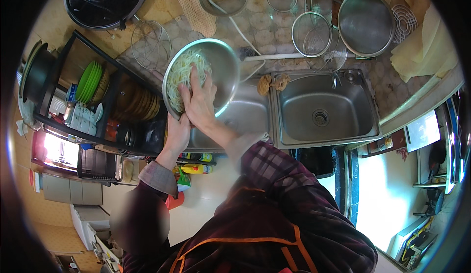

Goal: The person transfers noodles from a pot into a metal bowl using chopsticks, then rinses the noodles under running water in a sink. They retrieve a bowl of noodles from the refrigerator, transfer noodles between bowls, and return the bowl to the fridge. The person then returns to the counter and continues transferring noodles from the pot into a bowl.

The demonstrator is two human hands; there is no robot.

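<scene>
A round stainless steel bowl [225,70] is held tilted over the left sink basin [250,107]. Pale bean sprouts [176,76] lie along its left side. My left hand [178,134] grips the bowl at its near rim; its fingers are partly hidden under the metal. My right hand [200,102] rests inside the bowl, its fingers spread over the sprouts and pressing on them. Whether it holds any sprouts I cannot tell.
Right of the bowl is a second sink basin [323,102] with a drain. Two brown scrubbers [264,85] hang at the divider. Strainers [311,34] hang on the wall beyond. A black rack [110,61] with green bowls [88,83] and stacked brown bowls stands close on the left.
</scene>
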